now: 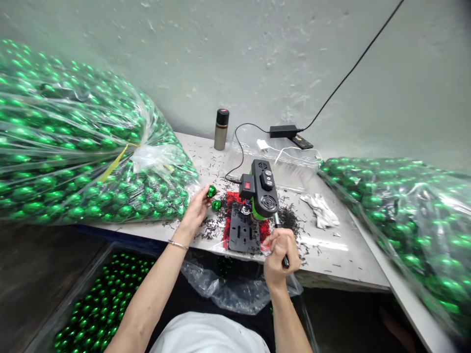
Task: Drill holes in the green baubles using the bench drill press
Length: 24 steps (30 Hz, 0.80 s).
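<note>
My left hand (197, 208) has its fingers closed on a shiny green ball (211, 191). A second green ball (216, 205) shows just below it, by the fingertips; whether the hand also holds it I cannot tell. To the right stands a small black-and-green bench machine (265, 189) with a red switch, over a slotted black base plate (243, 235). My right hand (282, 252) is wrapped round the black grip of its lever (285, 262), which points down toward me. Under the base lies a red mat (225, 240), and small black shavings (289, 220) are scattered around it.
Large clear bags of green balls stand left (91, 162) and right (412, 220). Below the table edge is an open plastic-lined container of balls (106, 289). Behind the machine are a bottle (221, 132), a power adapter (283, 131) with cables, and a clear tray (294, 179). White gloves (321, 211) lie at right.
</note>
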{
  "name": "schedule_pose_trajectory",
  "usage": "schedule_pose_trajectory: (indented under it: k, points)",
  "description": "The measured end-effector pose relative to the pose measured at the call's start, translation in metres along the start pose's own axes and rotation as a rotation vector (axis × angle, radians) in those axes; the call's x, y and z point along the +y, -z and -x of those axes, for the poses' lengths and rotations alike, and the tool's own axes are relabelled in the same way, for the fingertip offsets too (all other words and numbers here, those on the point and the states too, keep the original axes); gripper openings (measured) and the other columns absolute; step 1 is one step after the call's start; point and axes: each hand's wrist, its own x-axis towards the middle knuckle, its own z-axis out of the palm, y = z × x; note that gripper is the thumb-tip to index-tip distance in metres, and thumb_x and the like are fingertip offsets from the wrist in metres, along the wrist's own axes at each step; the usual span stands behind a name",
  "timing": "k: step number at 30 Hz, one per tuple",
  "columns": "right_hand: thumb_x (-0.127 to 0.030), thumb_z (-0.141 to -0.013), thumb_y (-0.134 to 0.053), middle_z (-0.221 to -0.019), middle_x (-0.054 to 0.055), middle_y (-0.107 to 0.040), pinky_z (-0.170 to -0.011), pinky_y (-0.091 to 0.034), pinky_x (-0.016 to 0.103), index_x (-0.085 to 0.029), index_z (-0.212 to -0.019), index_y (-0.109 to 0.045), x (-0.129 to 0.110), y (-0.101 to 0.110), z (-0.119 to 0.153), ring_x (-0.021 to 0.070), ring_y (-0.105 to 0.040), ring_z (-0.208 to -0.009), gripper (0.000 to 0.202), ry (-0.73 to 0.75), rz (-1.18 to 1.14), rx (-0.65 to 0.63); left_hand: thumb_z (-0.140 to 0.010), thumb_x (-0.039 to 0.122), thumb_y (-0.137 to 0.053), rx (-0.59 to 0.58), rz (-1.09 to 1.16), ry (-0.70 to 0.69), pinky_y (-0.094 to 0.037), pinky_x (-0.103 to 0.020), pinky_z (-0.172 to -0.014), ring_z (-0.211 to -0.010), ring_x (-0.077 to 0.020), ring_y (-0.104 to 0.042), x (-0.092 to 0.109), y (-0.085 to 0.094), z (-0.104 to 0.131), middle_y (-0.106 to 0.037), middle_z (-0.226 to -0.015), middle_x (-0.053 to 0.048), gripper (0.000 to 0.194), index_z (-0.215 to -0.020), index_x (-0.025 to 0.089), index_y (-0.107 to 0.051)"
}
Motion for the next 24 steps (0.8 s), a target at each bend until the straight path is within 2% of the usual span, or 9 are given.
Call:
schedule_pose_trajectory:
  k: [3, 6, 11, 13, 16, 20, 22, 24]
  points:
    - [-0.020, -0.098, -0.043, -0.068, -0.002, -0.051, -0.056, -0.040, 0.028, -0.021, -0.066, -0.049, 0.000, 0.000, 0.000, 0.0121, -0.053, -0.059, 0.032, 0.000, 0.004, 0.000, -0.088, 0.015, -0.063, -0.046, 0.154, 0.150, -0.055, -0.021, -0.067, -0.071, -0.0128, -0.067, 0.003, 0.000, 0.016, -0.073, -0.083, -0.009, 0.008, -0.087, 0.009, -0.069]
    - [-0.020, -0.098, -0.043, -0.068, -0.002, -0.050, -0.055, -0.040, 0.028, -0.021, -0.066, -0.049, 0.000, 0.000, -0.001, 0.0117, -0.053, -0.058, 0.032, 0.004, 0.004, 0.005, -0.089, 0.009, -0.059, -0.071, 0.228, 0.231, -0.059, -0.025, -0.074, -0.077, -0.0161, -0.071, -0.001, 0.000, 0.031, -0.074, -0.083, -0.010, 0.011, -0.085, 0.008, -0.069]
    - [-0.019, -0.097, -0.044, -0.067, -0.002, -0.050, -0.054, -0.040, 0.028, -0.020, -0.066, -0.049, -0.004, 0.000, -0.005, 0.0115, -0.052, -0.058, 0.032, 0.022, -0.003, 0.004, -0.086, 0.010, -0.064, -0.118, 0.170, 0.330, -0.056, -0.019, -0.061, -0.069, -0.0123, -0.070, -0.024, 0.005, 0.045, -0.075, -0.087, -0.006, 0.021, -0.105, 0.014, -0.071]
    - [-0.019, -0.097, -0.044, -0.067, -0.002, -0.051, -0.055, -0.040, 0.028, -0.021, -0.066, -0.049, -0.007, 0.000, -0.009, 0.0118, -0.052, -0.059, 0.032, 0.024, 0.003, -0.003, -0.085, 0.013, -0.068, -0.123, 0.116, 0.335, -0.056, -0.019, -0.063, -0.071, -0.0124, -0.070, -0.038, 0.006, 0.047, -0.075, -0.089, -0.007, 0.021, -0.105, 0.014, -0.072]
    - [-0.019, -0.097, -0.044, -0.066, -0.002, -0.050, -0.055, -0.039, 0.028, -0.021, -0.065, -0.049, -0.011, 0.000, -0.014, 0.0119, -0.051, -0.059, 0.032, 0.029, 0.013, -0.004, -0.081, 0.015, -0.073, -0.120, -0.010, 0.258, -0.058, -0.025, -0.076, -0.079, -0.0145, -0.072, -0.058, 0.003, 0.049, -0.076, -0.094, -0.007, 0.022, -0.103, 0.014, -0.072]
    - [-0.020, -0.097, -0.044, -0.066, -0.002, -0.050, -0.056, -0.037, 0.028, -0.021, -0.066, -0.048, -0.014, 0.000, -0.017, 0.0117, -0.051, -0.059, 0.032, 0.040, 0.029, -0.004, -0.076, 0.012, -0.074, -0.170, -0.299, 0.058, -0.055, -0.030, -0.090, -0.094, -0.0170, -0.071, -0.078, -0.005, 0.049, -0.076, -0.103, -0.007, 0.028, -0.104, 0.014, -0.070]
    - [-0.020, -0.097, -0.044, -0.066, -0.002, -0.050, -0.055, -0.037, 0.028, -0.021, -0.066, -0.049, -0.014, 0.001, -0.017, 0.0116, -0.050, -0.059, 0.031, 0.034, 0.041, -0.013, -0.076, 0.013, -0.073, -0.201, -0.466, -0.035, -0.054, -0.032, -0.093, -0.097, -0.0186, -0.070, -0.085, -0.007, 0.049, -0.075, -0.105, -0.007, 0.031, -0.107, 0.015, -0.070]
    - [-0.019, -0.097, -0.044, -0.066, -0.002, -0.050, -0.055, -0.037, 0.028, -0.021, -0.067, -0.049, -0.014, 0.001, -0.017, 0.0114, -0.050, -0.058, 0.031, 0.034, 0.053, -0.019, -0.079, 0.019, -0.072, -0.227, -0.645, -0.109, -0.055, -0.035, -0.091, -0.092, -0.0202, -0.071, -0.090, -0.007, 0.050, -0.076, -0.103, -0.007, 0.035, -0.114, 0.016, -0.069]
